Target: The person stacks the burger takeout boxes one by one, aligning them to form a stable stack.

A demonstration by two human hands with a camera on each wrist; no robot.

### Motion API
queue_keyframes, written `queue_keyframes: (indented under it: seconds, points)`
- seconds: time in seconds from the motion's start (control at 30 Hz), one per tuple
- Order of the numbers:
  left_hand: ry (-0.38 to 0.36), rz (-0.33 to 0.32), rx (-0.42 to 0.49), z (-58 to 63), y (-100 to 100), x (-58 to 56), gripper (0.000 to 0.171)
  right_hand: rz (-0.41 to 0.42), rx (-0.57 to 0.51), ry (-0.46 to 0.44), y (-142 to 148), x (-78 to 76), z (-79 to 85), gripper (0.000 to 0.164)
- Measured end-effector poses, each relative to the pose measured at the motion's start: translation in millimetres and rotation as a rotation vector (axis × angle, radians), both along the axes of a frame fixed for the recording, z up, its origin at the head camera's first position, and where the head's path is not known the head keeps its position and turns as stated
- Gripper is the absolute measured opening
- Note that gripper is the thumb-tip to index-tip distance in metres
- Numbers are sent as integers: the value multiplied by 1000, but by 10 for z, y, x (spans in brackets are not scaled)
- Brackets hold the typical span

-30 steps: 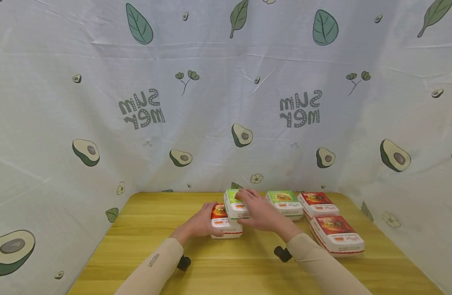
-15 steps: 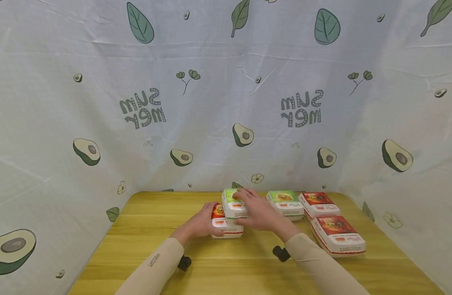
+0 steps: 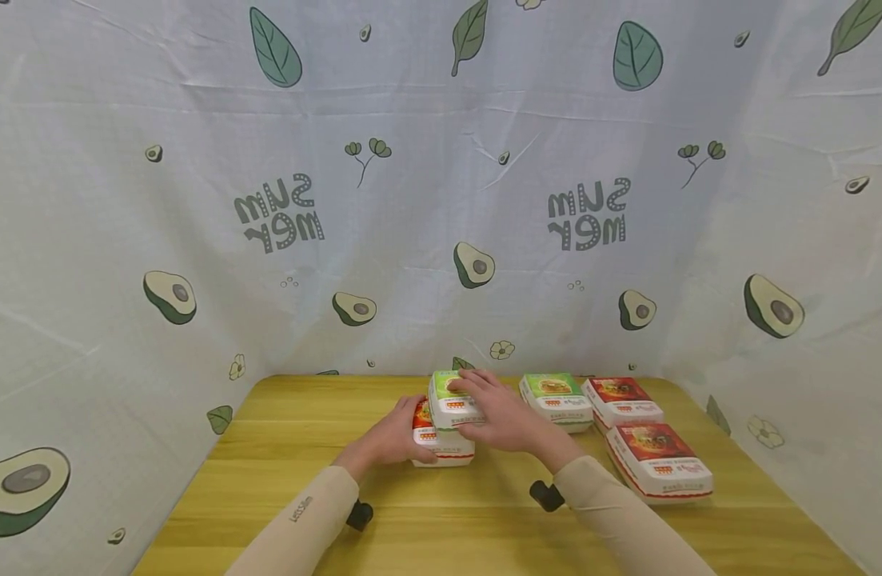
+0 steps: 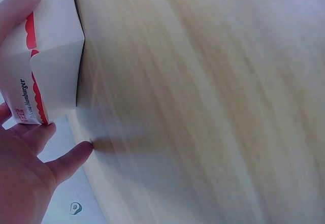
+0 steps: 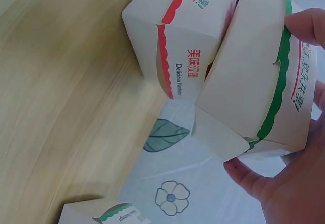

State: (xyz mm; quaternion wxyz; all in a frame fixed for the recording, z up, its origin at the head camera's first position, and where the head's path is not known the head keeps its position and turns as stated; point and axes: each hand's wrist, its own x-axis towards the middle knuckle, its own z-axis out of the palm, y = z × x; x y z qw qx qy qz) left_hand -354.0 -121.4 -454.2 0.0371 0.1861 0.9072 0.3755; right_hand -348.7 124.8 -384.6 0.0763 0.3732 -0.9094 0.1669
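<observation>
A burger box with a red top [image 3: 446,453] stands on the table, and my left hand [image 3: 390,434] grips its left side. In the left wrist view the thumb lies on the white front of this red box [image 4: 53,26], with fingers at its far side. My right hand [image 3: 504,416] pinches a green-topped burger box [image 3: 449,410], which overlaps the top of the red one and hides part of it. The right wrist view has the green box [image 5: 249,71] tilted, its lower edge right at the red box [image 5: 185,41], thumb on one side and fingers round the other.
Another green burger box [image 3: 557,404] stands at the back, right of my right hand. Two red burger boxes [image 3: 624,402] sit one in front of the other on the right. Behind the wooden table [image 3: 297,432] hangs a white printed cloth [image 3: 412,200].
The green box has shifted slightly to the left over the red box, carried by my right hand. My left hand and the red box have stayed in place.
</observation>
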Motion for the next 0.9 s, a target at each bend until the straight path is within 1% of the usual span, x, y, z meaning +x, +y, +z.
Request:
queue_keyframes:
  seconds: [0.17,0.4,0.5,0.67,0.9]
  points:
    - [13,-5,5,-7,4,1,108,3,-18,-11,-5,7,-9,61]
    - [-10,3,40,6,6,18,109,-6,-18,-4,-24,-26,-58,61]
    - [-6,1,52,2,2,18,109,-4,-14,5,-37,-38,-74,62]
    - [9,-2,43,-18,-6,2,108,7,-12,28,-59,-54,-94,63]
    - [21,-10,42,-29,-16,-9,109,28,-29,22,-93,-77,-103,64]
